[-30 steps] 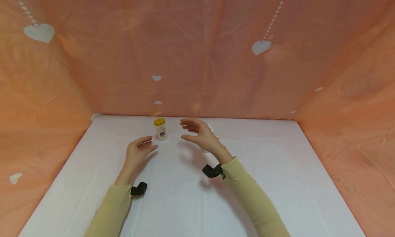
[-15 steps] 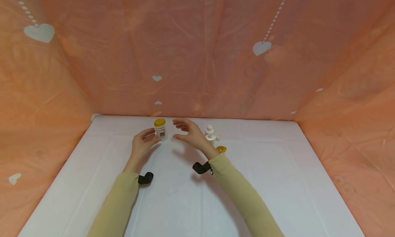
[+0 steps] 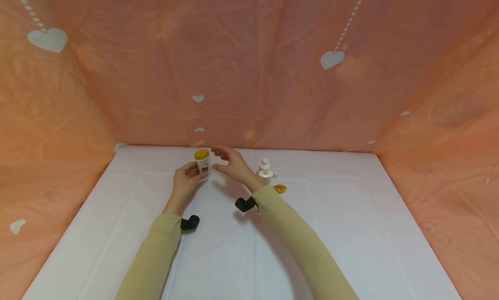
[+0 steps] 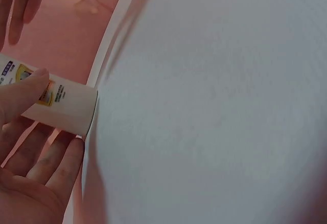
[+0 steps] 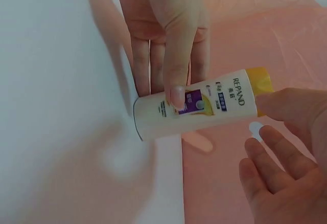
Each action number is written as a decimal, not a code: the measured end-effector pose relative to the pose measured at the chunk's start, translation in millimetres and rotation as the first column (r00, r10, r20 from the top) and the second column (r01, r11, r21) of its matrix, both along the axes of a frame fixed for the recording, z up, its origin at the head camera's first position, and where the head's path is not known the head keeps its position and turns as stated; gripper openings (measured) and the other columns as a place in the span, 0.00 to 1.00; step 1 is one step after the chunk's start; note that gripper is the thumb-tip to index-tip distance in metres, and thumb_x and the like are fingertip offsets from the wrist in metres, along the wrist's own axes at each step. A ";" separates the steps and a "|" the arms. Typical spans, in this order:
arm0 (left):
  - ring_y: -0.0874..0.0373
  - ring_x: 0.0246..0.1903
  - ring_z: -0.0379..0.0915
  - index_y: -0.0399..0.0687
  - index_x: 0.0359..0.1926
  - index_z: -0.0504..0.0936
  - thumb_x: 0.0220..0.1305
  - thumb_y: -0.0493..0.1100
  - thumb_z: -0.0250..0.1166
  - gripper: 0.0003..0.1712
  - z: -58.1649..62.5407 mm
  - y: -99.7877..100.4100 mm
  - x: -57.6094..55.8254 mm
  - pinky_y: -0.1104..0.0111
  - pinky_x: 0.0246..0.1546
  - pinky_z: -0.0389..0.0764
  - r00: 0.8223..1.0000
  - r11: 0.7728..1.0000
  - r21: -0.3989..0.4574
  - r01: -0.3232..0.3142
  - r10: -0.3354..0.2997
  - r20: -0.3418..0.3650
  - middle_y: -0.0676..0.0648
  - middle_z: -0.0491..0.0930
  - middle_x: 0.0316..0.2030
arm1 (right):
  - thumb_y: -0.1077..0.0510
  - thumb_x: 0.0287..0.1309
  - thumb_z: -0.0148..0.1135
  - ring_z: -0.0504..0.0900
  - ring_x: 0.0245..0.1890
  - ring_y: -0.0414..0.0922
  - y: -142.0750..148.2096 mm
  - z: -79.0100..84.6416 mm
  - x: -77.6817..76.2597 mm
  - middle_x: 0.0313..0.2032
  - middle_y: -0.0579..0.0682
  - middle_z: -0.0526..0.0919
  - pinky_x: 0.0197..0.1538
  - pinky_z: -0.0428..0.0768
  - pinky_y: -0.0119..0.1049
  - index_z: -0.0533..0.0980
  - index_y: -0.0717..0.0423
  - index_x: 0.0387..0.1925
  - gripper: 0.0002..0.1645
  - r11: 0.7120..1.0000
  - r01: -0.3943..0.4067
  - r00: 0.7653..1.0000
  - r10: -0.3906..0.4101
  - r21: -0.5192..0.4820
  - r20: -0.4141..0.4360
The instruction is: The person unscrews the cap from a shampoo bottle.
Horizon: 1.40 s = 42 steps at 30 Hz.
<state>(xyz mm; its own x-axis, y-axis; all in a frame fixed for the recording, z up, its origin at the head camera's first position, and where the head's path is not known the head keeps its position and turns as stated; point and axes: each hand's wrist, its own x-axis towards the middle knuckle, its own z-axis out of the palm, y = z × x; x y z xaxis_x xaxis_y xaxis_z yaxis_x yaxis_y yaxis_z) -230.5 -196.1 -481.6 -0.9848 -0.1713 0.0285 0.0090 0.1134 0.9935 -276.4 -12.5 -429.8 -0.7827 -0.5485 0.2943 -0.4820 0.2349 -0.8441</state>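
A white bottle (image 3: 204, 164) with a yellow cap (image 3: 201, 154) stands upright at the back left of the table. My left hand (image 3: 185, 184) holds its body, thumb over the purple label (image 5: 191, 102) and fingers behind, as the right wrist view shows. To the right of the bottle, my right hand (image 3: 235, 166) reaches in with its fingers spread and holds nothing. In the right wrist view its thumb (image 5: 286, 106) overlaps the edge of the yellow cap, while the other fingers stay apart from the bottle.
Behind my right forearm stand white bottle shapes with narrow tops (image 3: 265, 175). Beside them are a small white cap (image 3: 276, 174) and a loose yellow cap (image 3: 280, 188). An orange-pink curtain (image 3: 249, 74) with hearts encloses the white table (image 3: 218, 256) at the back and sides.
My left hand has moved right and taken hold of the bottle. My right hand has moved left toward the cap, uncovering the white bottle shapes and the loose yellow cap.
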 end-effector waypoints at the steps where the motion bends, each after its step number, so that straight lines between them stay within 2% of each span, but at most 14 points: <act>1: 0.46 0.53 0.73 0.32 0.57 0.75 0.57 0.33 0.70 0.27 0.5 1.1 0.0 0.72 0.48 0.77 1.000 1.000 -0.004 -0.001 0.001 0.002 0.34 0.75 0.54 | 0.70 0.56 0.65 0.72 0.60 0.51 -1.8 0.0 -0.9 0.59 0.58 0.73 0.62 0.69 0.34 0.65 0.62 0.64 0.34 1.000 -0.006 1.000 0.006 -0.004 0.004; 6: 0.45 0.53 0.73 0.31 0.58 0.74 0.58 0.33 0.68 0.26 2.2 5.1 -0.5 0.74 0.47 0.76 1.000 1.000 -0.015 -0.003 0.003 -0.010 0.33 0.75 0.54 | 0.71 0.57 0.63 0.71 0.60 0.53 -8.1 -0.3 -3.0 0.60 0.58 0.72 0.63 0.69 0.39 0.64 0.63 0.65 0.34 1.000 -0.019 1.000 0.019 -0.006 0.005; 12: 0.45 0.53 0.74 0.31 0.57 0.75 0.60 0.33 0.67 0.24 3.3 5.6 -0.3 0.68 0.49 0.76 0.999 0.998 -0.066 -0.020 0.018 -0.028 0.34 0.76 0.54 | 0.71 0.57 0.63 0.73 0.59 0.50 -11.8 -2.6 -2.9 0.59 0.57 0.73 0.61 0.71 0.34 0.66 0.62 0.64 0.33 0.999 -0.018 1.000 0.018 -0.030 0.010; 15: 0.46 0.52 0.74 0.31 0.57 0.75 0.61 0.33 0.66 0.23 3.4 5.7 0.0 0.64 0.51 0.76 0.999 0.996 -0.087 -0.027 0.024 -0.036 0.34 0.76 0.53 | 0.72 0.57 0.62 0.73 0.59 0.53 -12.3 -4.8 -3.5 0.59 0.59 0.73 0.61 0.71 0.40 0.67 0.63 0.63 0.32 0.998 -0.028 1.000 0.029 -0.048 0.008; 19: 0.47 0.52 0.75 0.31 0.56 0.76 0.60 0.34 0.67 0.23 1.6 4.9 0.5 0.66 0.50 0.77 0.999 0.994 -0.099 -0.034 0.031 -0.041 0.34 0.77 0.53 | 0.72 0.57 0.62 0.73 0.58 0.58 -12.5 -7.1 -3.5 0.59 0.60 0.73 0.62 0.70 0.48 0.68 0.63 0.62 0.30 0.997 -0.042 0.999 0.043 -0.066 0.011; 22: 0.47 0.51 0.76 0.32 0.56 0.77 0.59 0.35 0.68 0.23 0.8 5.0 1.8 0.66 0.50 0.77 0.998 0.993 -0.116 -0.031 0.026 -0.049 0.35 0.78 0.51 | 0.71 0.57 0.63 0.74 0.56 0.57 -12.1 -7.1 -2.6 0.57 0.58 0.74 0.61 0.71 0.46 0.69 0.61 0.61 0.30 0.998 -0.033 0.999 0.033 -0.055 0.003; 25: 0.48 0.50 0.76 0.33 0.55 0.78 0.60 0.37 0.68 0.23 1.4 5.0 4.2 0.64 0.50 0.77 0.998 0.985 -0.174 -0.015 0.003 -0.065 0.36 0.79 0.50 | 0.67 0.57 0.65 0.76 0.54 0.52 -10.9 -5.9 -1.1 0.56 0.55 0.76 0.58 0.74 0.41 0.70 0.59 0.61 0.29 1.000 -0.006 1.000 0.005 -0.018 -0.011; 29: 0.49 0.48 0.77 0.36 0.54 0.79 0.58 0.38 0.70 0.22 5.1 6.7 8.7 0.62 0.48 0.78 0.996 0.973 -0.231 0.007 -0.028 -0.087 0.38 0.81 0.48 | 0.63 0.57 0.67 0.77 0.51 0.46 -7.6 -3.7 1.9 0.54 0.52 0.77 0.55 0.76 0.42 0.72 0.56 0.59 0.28 1.000 0.026 0.999 -0.026 0.010 -0.031; 33: 0.49 0.47 0.79 0.36 0.53 0.80 0.58 0.37 0.70 0.21 10.6 10.0 14.6 0.68 0.45 0.79 0.992 0.971 -0.236 0.045 -0.071 -0.102 0.38 0.82 0.46 | 0.61 0.58 0.66 0.78 0.48 0.45 -2.9 -1.5 6.7 0.52 0.51 0.77 0.52 0.78 0.42 0.74 0.56 0.57 0.24 0.999 0.034 0.998 -0.034 0.002 -0.055; 37: 0.48 0.46 0.79 0.35 0.52 0.80 0.58 0.36 0.70 0.21 15.0 13.3 21.8 0.74 0.41 0.79 0.988 0.964 -0.250 0.090 -0.118 -0.098 0.38 0.82 0.45 | 0.60 0.59 0.66 0.78 0.46 0.44 3.8 0.3 13.5 0.50 0.50 0.78 0.49 0.78 0.36 0.75 0.56 0.55 0.21 0.999 0.035 0.998 -0.036 -0.007 -0.059; 42: 0.47 0.46 0.78 0.35 0.51 0.81 0.57 0.36 0.70 0.20 19.0 17.9 28.0 0.71 0.40 0.81 0.982 0.962 -0.235 0.139 -0.165 -0.094 0.38 0.82 0.45 | 0.59 0.58 0.67 0.79 0.44 0.43 14.9 4.9 22.6 0.47 0.49 0.79 0.47 0.79 0.34 0.76 0.57 0.52 0.20 0.999 0.044 0.999 -0.045 -0.026 -0.028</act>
